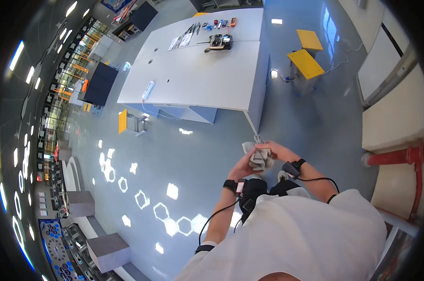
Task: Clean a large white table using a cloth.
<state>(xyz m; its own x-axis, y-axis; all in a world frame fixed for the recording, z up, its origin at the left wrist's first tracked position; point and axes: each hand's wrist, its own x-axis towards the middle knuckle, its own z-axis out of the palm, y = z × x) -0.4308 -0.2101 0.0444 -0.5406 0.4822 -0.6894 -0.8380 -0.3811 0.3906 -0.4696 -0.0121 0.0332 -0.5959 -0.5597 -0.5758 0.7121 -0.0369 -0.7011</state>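
Both my hands are closed on a crumpled light-grey cloth in front of my body, above the floor. My left hand grips it from the left side. From the right, my right hand has its fingers bent around the upper part. Folds of the cloth hang below and between the fingers, and a pale loop sticks out at its top. Some fingertips are hidden in the folds. Each wrist wears a black strap with a small device and a cable.
Ahead stands a large white table, its near right corner close beyond my hands. On it are a black device, several small tools and a power strip. Yellow stools stand right; another stool stands left. A red pipe runs along the right wall.
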